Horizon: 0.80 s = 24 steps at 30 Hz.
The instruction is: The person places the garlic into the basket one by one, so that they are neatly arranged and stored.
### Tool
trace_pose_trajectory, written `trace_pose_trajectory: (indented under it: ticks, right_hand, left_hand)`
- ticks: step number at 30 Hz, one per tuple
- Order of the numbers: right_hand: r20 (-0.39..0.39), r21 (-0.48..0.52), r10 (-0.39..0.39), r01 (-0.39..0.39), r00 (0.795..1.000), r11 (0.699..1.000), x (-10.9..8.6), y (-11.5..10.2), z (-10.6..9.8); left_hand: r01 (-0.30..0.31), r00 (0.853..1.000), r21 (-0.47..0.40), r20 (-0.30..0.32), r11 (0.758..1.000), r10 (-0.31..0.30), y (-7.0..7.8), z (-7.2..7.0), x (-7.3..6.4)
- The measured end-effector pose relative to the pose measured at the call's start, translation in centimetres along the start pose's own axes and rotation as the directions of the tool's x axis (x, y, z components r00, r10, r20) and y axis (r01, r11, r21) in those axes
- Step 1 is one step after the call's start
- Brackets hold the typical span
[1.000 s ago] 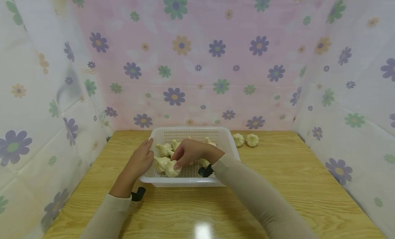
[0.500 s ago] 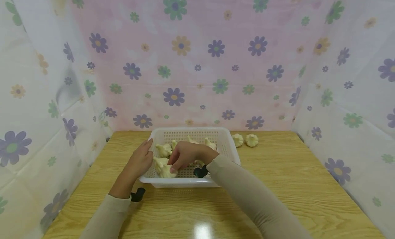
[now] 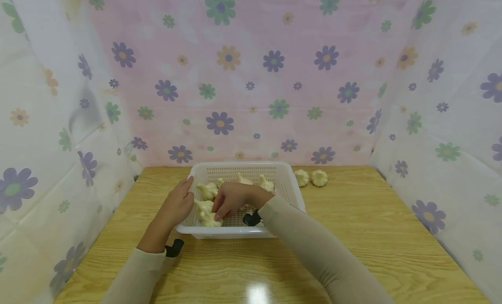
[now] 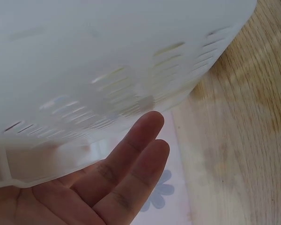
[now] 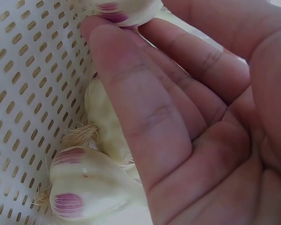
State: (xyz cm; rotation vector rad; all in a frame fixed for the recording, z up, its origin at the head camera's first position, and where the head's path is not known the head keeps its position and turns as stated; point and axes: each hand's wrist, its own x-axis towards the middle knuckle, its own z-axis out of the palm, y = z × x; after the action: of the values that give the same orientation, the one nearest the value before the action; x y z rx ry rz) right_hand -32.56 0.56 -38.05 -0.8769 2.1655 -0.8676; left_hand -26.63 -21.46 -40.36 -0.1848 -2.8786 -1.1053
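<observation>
A white slotted plastic basket (image 3: 231,230) sits on the table with several pale garlic bulbs inside. My left hand (image 3: 177,203) grips its left rim; in the left wrist view, two fingers (image 4: 147,161) lie along the outer wall. My right hand (image 3: 234,199) reaches into the basket's front left and pinches a garlic bulb (image 5: 129,9), partly cut off in the right wrist view. Another bulb (image 3: 205,207) lies close to it. Two purple-streaked bulbs, one in front (image 5: 91,183) and one behind (image 5: 105,117), rest on the slotted floor beside my fingers.
Two garlic bulbs stand on the table right of the basket, one nearer it (image 3: 301,178) and one farther right (image 3: 319,178). Flowered cloth walls (image 3: 251,86) enclose the wooden table (image 3: 353,221) at the back and both sides.
My right hand has shifted slightly left and down in the basket, with the pinched bulb settling lower beside its neighbour. My left hand stays on the rim.
</observation>
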Motion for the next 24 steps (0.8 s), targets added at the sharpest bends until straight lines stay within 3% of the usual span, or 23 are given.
trace_pose_trajectory:
  ticks: [13, 24]
  right_hand:
    - [0.000, -0.080, 0.003, -0.003, 1.000, 0.997, 0.53, 0.15, 0.14]
    - [0.023, -0.049, 0.042, -0.041, 0.999, 0.998, 0.70, 0.10, 0.37]
  left_hand:
    - [0.004, 1.000, 0.015, 0.003, 1.000, -0.004, -0.03, -0.04, 0.04]
    - [-0.003, 1.000, 0.014, -0.002, 1.000, 0.003, -0.14, 0.01, 0.18]
